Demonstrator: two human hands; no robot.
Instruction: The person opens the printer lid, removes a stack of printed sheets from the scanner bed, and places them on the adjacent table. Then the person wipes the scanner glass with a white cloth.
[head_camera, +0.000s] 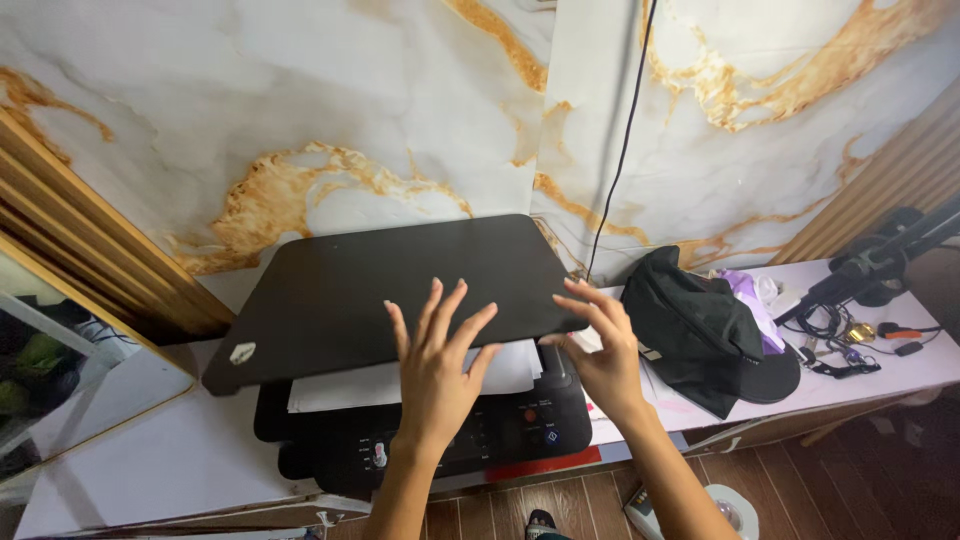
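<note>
Left hand (436, 365) flat with fingers spread on raised black printer lid (380, 290), right hand (603, 352) pinching its right edge, white paper (400, 382) just beneath the fingertips, black cap (705, 325) beyond the right fingers.

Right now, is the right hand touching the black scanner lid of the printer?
Touching. The head view shows the right hand with its fingertips curled onto the lower right edge of the raised scanner lid, no gap visible between them.
</note>
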